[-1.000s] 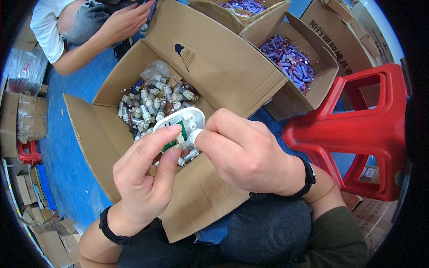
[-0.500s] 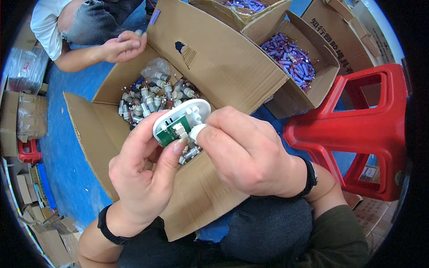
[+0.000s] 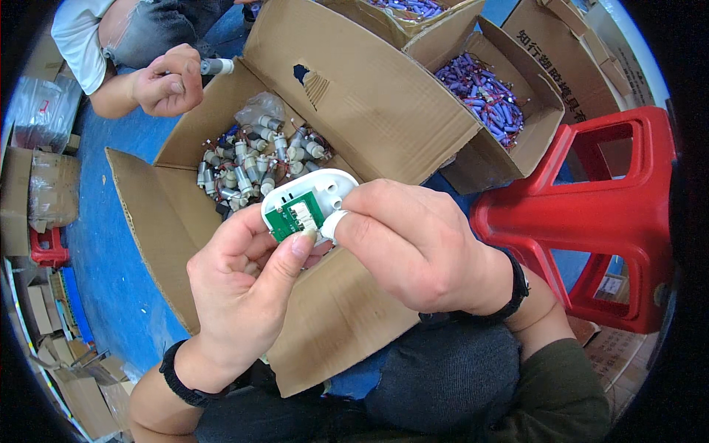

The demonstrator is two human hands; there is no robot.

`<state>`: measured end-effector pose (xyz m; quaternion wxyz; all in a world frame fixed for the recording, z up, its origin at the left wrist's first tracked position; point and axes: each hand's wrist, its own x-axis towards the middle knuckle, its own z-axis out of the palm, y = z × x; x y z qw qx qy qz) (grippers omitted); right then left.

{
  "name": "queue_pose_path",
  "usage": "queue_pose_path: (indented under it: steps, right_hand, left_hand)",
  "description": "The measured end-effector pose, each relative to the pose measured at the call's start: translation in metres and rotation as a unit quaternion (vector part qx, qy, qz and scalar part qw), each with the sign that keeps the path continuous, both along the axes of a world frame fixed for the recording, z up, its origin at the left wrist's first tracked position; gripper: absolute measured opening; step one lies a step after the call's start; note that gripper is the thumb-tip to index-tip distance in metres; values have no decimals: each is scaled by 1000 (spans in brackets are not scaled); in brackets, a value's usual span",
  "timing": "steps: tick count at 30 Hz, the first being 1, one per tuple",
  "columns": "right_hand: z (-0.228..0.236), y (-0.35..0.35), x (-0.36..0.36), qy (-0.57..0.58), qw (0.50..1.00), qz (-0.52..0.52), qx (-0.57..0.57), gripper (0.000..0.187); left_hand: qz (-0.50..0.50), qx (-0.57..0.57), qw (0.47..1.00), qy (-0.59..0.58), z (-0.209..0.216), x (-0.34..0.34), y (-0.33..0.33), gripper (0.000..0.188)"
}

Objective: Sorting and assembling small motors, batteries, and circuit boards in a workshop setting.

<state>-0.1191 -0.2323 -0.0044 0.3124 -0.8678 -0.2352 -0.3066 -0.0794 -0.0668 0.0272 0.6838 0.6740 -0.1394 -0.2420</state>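
Observation:
My left hand (image 3: 247, 277) is closed round a white oval plastic cover (image 3: 322, 178), its inner side facing up. A green circuit board (image 3: 279, 222) with white connectors sits in the cover, and my left thumb presses near its lower edge. Between the thumb and fingers of my right hand (image 3: 432, 251) is a small white round-ended part (image 3: 334, 224), held against the cover's right side. The rest of that part is hidden by my fingers. Just beyond my hands, small motor pumps (image 3: 247, 173) with grey bodies and white ends lie heaped in an open cardboard box (image 3: 362, 88).
Across the box, another person's hand (image 3: 170, 83) holds a similar motor pump (image 3: 217, 66). A carton of purple cylindrical cells with wires (image 3: 484, 103) stands far right. The red plastic stool (image 3: 583, 210) is at my right; cartons (image 3: 53, 192) line the left.
The cover has shifted slightly right and tilted, showing more of the board. The other person's hand has moved left and turned, exposing the motor pump.

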Motion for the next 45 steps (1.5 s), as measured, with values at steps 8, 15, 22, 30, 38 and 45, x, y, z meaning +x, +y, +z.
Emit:
queue_pose_path:
  steps: [8,15,22,30,38,45]
  right_hand:
    - [-5,2,1,7,997,16,73,14]
    - [-8,2,0,18,996,-2,84,14]
    - [-7,1,-1,19,997,-8,73,15]
    - [-7,-2,0,44,999,-21,19,12]
    - [-3,-12,-2,72,997,-37,-11,12]
    - [1,-30,-2,67,988,-72,120,17]
  left_hand:
    - [-30,28,999,-28,2,4,3,26]
    - [-18,-7,1000,5,-1,5,2,25]
    - [-21,-34,999,37,-5,4,0,26]
    - [-14,-32,999,35,-12,3,-1,23]
    - [24,22,999,16,-8,4,-6,23]
    - [43,44,998,33,-15,15,14,25]
